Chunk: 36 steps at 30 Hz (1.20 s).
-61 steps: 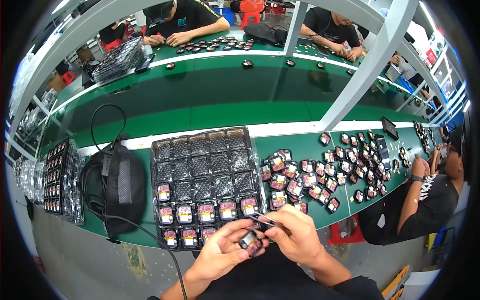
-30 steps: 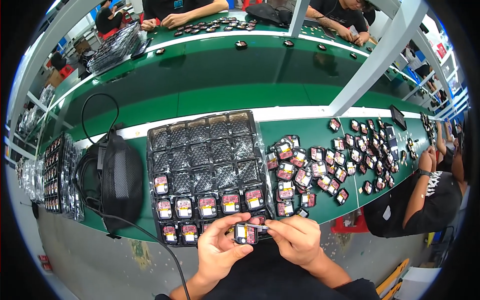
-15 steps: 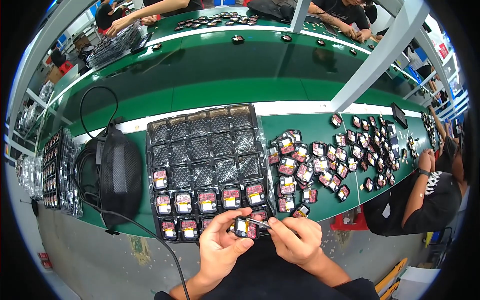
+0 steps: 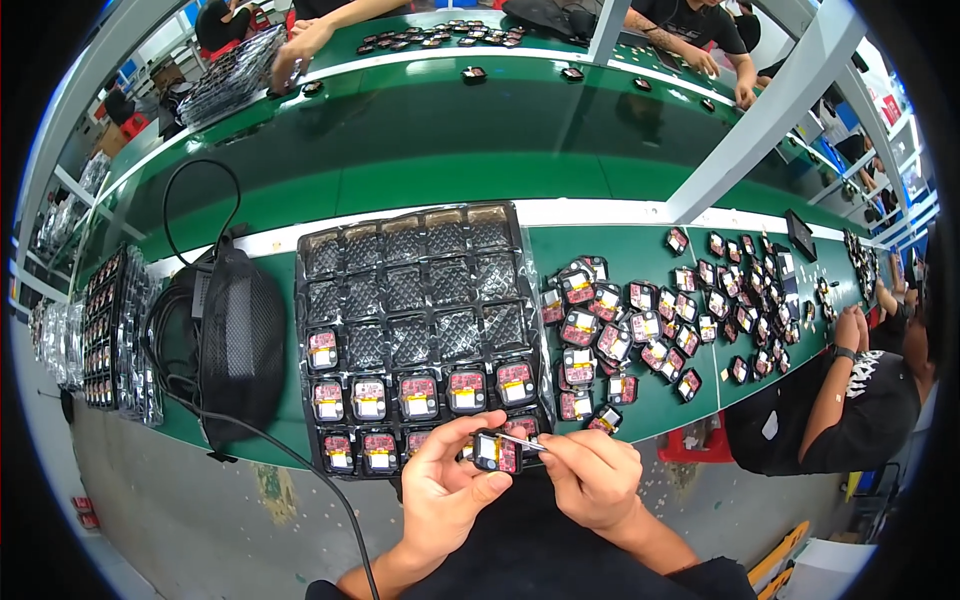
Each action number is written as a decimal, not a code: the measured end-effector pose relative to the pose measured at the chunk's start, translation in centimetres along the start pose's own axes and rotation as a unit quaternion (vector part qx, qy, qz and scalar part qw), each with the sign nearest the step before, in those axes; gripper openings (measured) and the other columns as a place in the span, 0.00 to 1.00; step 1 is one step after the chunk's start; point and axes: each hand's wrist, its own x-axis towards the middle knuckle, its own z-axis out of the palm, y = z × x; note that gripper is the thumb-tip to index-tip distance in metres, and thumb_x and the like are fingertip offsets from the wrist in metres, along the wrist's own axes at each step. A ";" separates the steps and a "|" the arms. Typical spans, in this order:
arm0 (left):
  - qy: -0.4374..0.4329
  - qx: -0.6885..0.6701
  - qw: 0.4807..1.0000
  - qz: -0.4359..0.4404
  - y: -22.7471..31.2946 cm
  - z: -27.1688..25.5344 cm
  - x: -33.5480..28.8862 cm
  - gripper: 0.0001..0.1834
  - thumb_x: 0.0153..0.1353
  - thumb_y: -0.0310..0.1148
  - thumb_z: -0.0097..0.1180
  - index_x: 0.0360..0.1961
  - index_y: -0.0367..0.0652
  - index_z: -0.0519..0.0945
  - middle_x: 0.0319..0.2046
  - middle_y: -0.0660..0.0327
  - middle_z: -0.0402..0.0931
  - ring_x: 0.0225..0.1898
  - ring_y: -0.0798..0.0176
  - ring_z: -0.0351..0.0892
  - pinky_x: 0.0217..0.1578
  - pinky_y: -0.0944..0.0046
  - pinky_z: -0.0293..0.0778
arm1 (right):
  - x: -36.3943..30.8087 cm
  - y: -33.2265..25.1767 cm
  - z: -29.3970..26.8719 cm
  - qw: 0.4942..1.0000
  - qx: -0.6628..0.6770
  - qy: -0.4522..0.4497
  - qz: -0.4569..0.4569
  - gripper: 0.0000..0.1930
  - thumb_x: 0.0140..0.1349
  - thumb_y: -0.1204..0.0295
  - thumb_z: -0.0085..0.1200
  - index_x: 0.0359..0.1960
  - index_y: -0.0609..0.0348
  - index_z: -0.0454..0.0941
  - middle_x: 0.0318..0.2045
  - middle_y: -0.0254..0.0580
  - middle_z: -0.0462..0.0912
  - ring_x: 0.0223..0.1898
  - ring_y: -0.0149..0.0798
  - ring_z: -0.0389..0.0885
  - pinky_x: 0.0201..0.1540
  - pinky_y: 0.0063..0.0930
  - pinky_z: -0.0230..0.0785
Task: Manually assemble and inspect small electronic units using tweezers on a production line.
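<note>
My left hand [image 4: 445, 492] grips a small square black casing [image 4: 508, 455], its open face showing a red circuit board, a white block and a strip of yellow tape. In my right hand [image 4: 600, 482] is a thin metal tool [image 4: 526, 442], pinched between thumb and fingers; it looks like tweezers. Its tip meets the upper edge of the casing, though the exact contact is too small to make out. Just beyond my hands lies a black plastic tray [image 4: 411, 340] with pockets. Similar casings fill its near rows, while the far pockets hold nothing.
Right of the tray, many loose casings [image 4: 613, 342] lie heaped on the green table [image 4: 640, 243]. A black mesh bag [image 4: 240, 345] with cables sits left, beside stacked trays [image 4: 128, 340]. A grey post [image 4: 770, 110] rises beyond. Co-workers sit at right and across the belt [image 4: 430, 130].
My hands keep nearly the same pose, with the tool tip still at the casing. Across the belt, one co-worker's hand has moved right and another's hands have come apart.
</note>
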 end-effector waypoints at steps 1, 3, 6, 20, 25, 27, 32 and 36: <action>0.000 0.002 1.000 0.003 0.0 0.0 0.0 0.32 0.59 0.24 0.72 0.62 0.30 0.71 0.61 0.43 0.72 0.61 0.45 0.79 0.63 0.46 0.78 | -0.1 0.1 0.0 1.000 0.006 0.000 0.010 0.11 0.53 0.79 0.70 0.39 0.63 0.87 0.28 0.40 0.84 0.22 0.38 0.82 0.23 0.29 0.72; 0.000 -0.001 1.000 0.004 -0.1 0.1 -0.1 0.32 0.59 0.24 0.72 0.62 0.30 0.71 0.61 0.43 0.73 0.60 0.45 0.79 0.63 0.47 0.78 | -0.2 0.1 0.0 1.000 0.011 0.000 0.019 0.11 0.54 0.79 0.70 0.39 0.62 0.87 0.28 0.40 0.84 0.22 0.38 0.82 0.23 0.29 0.72; 0.001 -0.008 1.000 0.002 -0.1 0.3 0.0 0.33 0.58 0.24 0.73 0.61 0.29 0.71 0.61 0.43 0.73 0.60 0.44 0.79 0.63 0.47 0.77 | -0.2 0.0 -0.2 1.000 0.015 0.001 0.027 0.11 0.54 0.79 0.70 0.39 0.62 0.87 0.28 0.40 0.84 0.22 0.38 0.82 0.23 0.29 0.72; -0.018 0.059 0.998 0.029 0.4 -1.4 -0.4 0.32 0.56 0.12 0.68 0.62 0.30 0.71 0.62 0.45 0.71 0.63 0.45 0.77 0.60 0.53 0.81 | 0.4 -0.4 -1.2 0.993 -0.006 -0.122 0.001 0.09 0.58 0.79 0.66 0.41 0.63 0.84 0.27 0.40 0.83 0.20 0.36 0.81 0.23 0.29 0.71; -0.024 0.101 0.984 0.146 1.5 -2.6 0.9 0.33 0.51 0.13 0.73 0.58 0.34 0.72 0.56 0.50 0.74 0.60 0.45 0.79 0.60 0.50 0.79 | 0.4 2.0 -2.1 0.978 0.035 0.006 0.203 0.08 0.65 0.83 0.57 0.45 0.65 0.80 0.32 0.49 0.82 0.28 0.52 0.81 0.32 0.39 0.74; 0.023 0.154 0.969 0.194 2.7 -2.3 1.6 0.32 0.50 0.12 0.72 0.56 0.36 0.71 0.55 0.51 0.73 0.60 0.46 0.79 0.59 0.51 0.79 | 1.1 3.6 -1.9 0.975 -0.057 0.016 0.215 0.10 0.65 0.77 0.61 0.46 0.63 0.79 0.34 0.47 0.82 0.28 0.51 0.81 0.32 0.40 0.73; 0.104 0.411 0.858 0.290 4.2 -1.6 5.1 0.23 0.54 0.09 0.65 0.49 0.35 0.73 0.57 0.54 0.66 0.61 0.50 0.78 0.57 0.57 0.81 | 2.1 6.3 -1.4 0.971 -0.110 -0.009 0.214 0.16 0.62 0.68 0.68 0.47 0.61 0.78 0.36 0.45 0.81 0.29 0.51 0.82 0.32 0.42 0.74; 0.132 0.584 0.737 0.314 6.3 -1.7 7.9 0.12 0.51 0.13 0.69 0.34 0.33 0.78 0.49 0.52 0.74 0.54 0.51 0.81 0.54 0.58 0.79 | 2.6 3.7 -1.7 0.952 -0.185 0.002 0.244 0.15 0.60 0.67 0.70 0.44 0.58 0.80 0.35 0.45 0.81 0.31 0.50 0.83 0.33 0.42 0.76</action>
